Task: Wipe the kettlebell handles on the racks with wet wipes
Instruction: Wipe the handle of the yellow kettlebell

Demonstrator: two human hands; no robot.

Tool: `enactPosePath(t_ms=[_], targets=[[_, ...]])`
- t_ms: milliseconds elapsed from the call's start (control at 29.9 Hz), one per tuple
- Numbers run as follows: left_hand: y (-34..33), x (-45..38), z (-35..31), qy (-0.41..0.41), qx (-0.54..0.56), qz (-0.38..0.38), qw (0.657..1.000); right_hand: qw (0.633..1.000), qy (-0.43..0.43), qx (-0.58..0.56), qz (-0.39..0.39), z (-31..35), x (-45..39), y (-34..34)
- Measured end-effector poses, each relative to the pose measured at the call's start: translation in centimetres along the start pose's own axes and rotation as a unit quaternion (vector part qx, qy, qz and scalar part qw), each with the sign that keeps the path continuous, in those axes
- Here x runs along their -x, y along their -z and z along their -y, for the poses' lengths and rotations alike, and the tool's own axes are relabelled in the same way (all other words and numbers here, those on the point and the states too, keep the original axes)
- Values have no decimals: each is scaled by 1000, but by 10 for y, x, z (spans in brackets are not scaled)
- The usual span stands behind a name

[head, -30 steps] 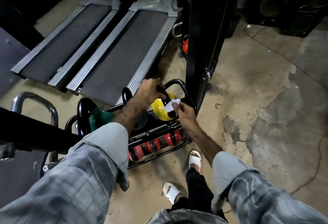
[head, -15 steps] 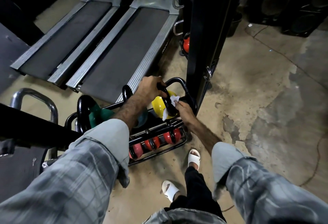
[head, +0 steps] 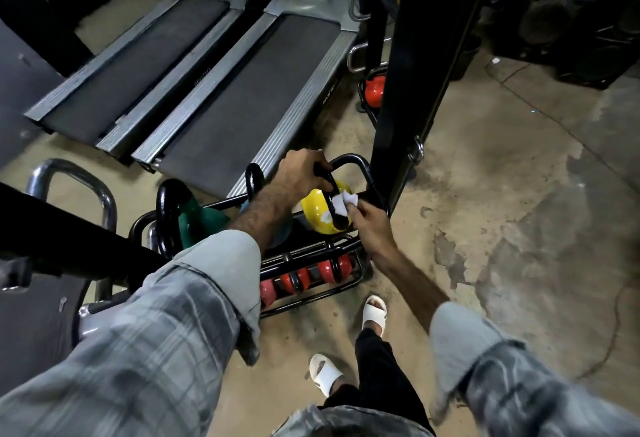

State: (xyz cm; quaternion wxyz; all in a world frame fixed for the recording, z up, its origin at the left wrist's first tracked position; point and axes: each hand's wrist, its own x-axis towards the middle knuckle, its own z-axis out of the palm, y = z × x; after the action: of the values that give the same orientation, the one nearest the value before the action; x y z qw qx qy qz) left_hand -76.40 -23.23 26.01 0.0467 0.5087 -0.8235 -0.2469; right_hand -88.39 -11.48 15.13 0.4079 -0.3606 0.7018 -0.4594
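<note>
Left grip (head: 300, 173) is curled round the yellow kettlebell's (head: 317, 212) black handle (head: 331, 190), partly hidden; a wet wipe (head: 343, 204) is pinched against it by the right grip (head: 370, 225).

Both hands extended downward: left hand (head: 299, 173) fingers curled gripping; right hand (head: 369, 220) pinching.

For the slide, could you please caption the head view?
Left hand grips the yellow kettlebell handle while right hand rubs it with a wet wipe.
</note>
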Motion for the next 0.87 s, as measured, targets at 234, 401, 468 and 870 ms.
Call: enactPosePath(t_ms=[234,401,468,870], targets=[[-2,-1,1,3,-4,-7,1000,988,104,67,-91,-31,44,-26],[-2,-2,2,-1,0,-3,1000,989,92,100,-65,-30,39,-35],[-2,-1,2,-4,5,-1,1000,992,85,88,-20,-29,28,-27],[0,-3,4,-7,11,2,1000,983,70,135,-107,3,31,-25]])
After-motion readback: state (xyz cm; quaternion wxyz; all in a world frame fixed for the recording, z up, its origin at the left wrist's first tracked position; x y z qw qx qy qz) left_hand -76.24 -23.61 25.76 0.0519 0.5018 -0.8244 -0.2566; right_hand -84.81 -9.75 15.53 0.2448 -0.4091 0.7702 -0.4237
